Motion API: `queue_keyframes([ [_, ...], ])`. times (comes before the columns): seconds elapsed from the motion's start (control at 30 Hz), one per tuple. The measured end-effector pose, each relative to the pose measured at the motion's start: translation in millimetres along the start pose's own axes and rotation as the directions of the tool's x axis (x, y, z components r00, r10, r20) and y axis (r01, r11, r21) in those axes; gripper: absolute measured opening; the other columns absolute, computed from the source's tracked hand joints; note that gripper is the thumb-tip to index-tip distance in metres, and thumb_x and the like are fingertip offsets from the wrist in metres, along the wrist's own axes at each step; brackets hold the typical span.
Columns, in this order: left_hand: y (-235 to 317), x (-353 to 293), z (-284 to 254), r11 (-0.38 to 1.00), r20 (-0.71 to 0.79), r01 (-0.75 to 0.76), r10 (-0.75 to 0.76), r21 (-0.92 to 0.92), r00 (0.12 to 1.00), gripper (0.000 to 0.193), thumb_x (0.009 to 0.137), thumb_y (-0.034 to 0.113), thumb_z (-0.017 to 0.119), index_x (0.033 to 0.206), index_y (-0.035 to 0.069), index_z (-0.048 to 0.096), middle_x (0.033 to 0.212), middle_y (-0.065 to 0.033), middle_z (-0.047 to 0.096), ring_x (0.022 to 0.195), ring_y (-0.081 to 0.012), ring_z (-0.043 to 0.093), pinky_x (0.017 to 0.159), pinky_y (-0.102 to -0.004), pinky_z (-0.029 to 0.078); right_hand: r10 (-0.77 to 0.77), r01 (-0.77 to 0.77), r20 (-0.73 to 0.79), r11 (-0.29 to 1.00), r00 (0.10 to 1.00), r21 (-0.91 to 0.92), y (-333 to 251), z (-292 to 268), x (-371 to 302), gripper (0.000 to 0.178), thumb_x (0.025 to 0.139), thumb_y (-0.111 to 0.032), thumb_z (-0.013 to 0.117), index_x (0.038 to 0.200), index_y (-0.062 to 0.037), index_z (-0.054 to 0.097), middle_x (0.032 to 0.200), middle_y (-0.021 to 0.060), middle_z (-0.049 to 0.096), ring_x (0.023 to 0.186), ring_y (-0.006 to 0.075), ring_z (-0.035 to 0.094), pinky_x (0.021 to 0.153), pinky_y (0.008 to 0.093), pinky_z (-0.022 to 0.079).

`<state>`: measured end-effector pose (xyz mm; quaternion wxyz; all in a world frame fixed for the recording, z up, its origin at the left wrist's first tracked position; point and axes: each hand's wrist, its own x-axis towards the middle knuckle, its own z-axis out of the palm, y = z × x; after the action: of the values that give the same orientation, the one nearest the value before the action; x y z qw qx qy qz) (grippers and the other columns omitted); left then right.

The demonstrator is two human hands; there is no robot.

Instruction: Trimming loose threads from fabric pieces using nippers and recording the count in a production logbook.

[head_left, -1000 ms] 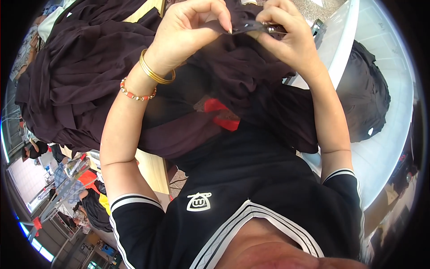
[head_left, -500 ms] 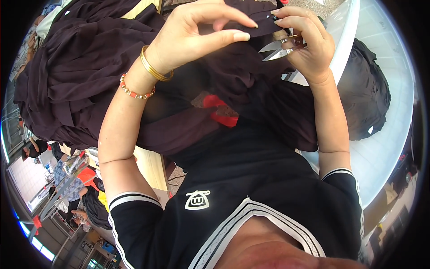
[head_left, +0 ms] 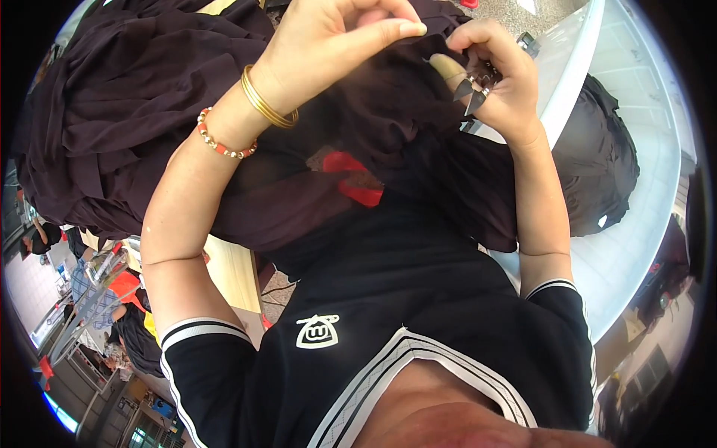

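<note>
Dark brown-purple cloth [head_left: 373,97] spreads from the far side down over my lap. At the top middle, my left hand [head_left: 343,37] has its thumb and forefinger tips together at a raised fold of it; the other fingers are partly cut off by the upper edge. My right hand [head_left: 504,82] is curled around small metal thread snips [head_left: 472,94]. Their short pointed blades are slightly apart and point toward me. A yellowish cover appears to sit on the right thumb, close to the cloth's edge.
On the right stands a big pale translucent tub [head_left: 635,276] with bunched black cloth [head_left: 597,160] in it. A large heap of dark cloth [head_left: 142,112] covers the left. Light wooden table [head_left: 231,272] shows beside my left elbow. Other people are at the far left.
My left thumb and forefinger have closed together from a wider gap. My right hand has moved down and left, fingers off the cloth edge; the snips have turned their blades toward me.
</note>
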<state>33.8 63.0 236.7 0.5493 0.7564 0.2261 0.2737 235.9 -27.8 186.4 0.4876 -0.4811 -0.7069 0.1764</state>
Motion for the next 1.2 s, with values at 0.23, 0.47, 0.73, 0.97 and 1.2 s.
queue_keyframes([
  [0.23,-2,0,2,0.990,-0.015,0.024,-0.026,-0.136,1.000,0.004,0.091,0.005,0.059,0.092,0.002,0.058,0.073,0.0056,0.047,0.062,-0.0010,0.037,0.054,-0.0171,0.032,0.236,-0.310,0.251,0.896,0.939,0.317,-3,-9,6,0.017,0.081,-0.009,0.072,0.095,-0.0035,0.066,0.075,-0.0069,0.054,0.062,-0.0001,0.045,0.053,0.0168,0.033],
  [0.47,2,0,2,0.971,-0.025,-0.095,0.103,0.219,0.994,0.006,0.092,0.007,0.057,0.094,0.000,0.057,0.082,-0.0020,0.051,0.066,-0.0067,0.044,0.057,-0.0216,0.038,0.463,-0.522,0.243,0.772,0.853,0.363,-6,-10,7,0.014,0.089,-0.015,0.063,0.086,-0.0019,0.065,0.072,-0.0047,0.056,0.057,0.0024,0.046,0.052,0.0179,0.034],
  [0.73,-24,9,-4,0.780,-0.006,-0.621,0.623,0.074,0.782,0.017,0.096,0.013,0.051,0.098,-0.002,0.059,0.088,-0.0101,0.058,0.081,-0.0175,0.057,0.072,-0.0274,0.045,-0.070,0.051,0.146,0.990,0.987,0.135,6,-8,8,0.016,0.072,0.005,0.072,0.084,0.0002,0.063,0.085,0.0058,0.059,0.080,0.0151,0.056,0.071,0.0250,0.043],
  [0.97,-36,15,-8,0.788,0.038,-0.615,0.615,-0.010,0.787,0.017,0.094,0.014,0.054,0.092,-0.001,0.062,0.085,-0.0082,0.058,0.079,-0.0168,0.056,0.072,-0.0276,0.045,-0.186,0.188,0.059,0.981,0.981,-0.041,-3,-5,13,0.024,0.067,0.001,0.079,0.087,-0.0016,0.067,0.085,0.0059,0.060,0.078,0.0152,0.058,0.066,0.0247,0.044],
  [1.2,0,3,-6,0.973,0.127,-0.112,0.087,0.201,0.988,0.013,0.087,0.014,0.067,0.092,0.003,0.070,0.080,-0.0038,0.056,0.076,-0.0131,0.052,0.070,-0.0257,0.042,-0.225,0.224,-0.002,0.971,0.974,-0.086,-1,-8,11,0.025,0.066,0.001,0.079,0.089,-0.0028,0.069,0.085,0.0053,0.060,0.076,0.0133,0.058,0.064,0.0226,0.044],
])
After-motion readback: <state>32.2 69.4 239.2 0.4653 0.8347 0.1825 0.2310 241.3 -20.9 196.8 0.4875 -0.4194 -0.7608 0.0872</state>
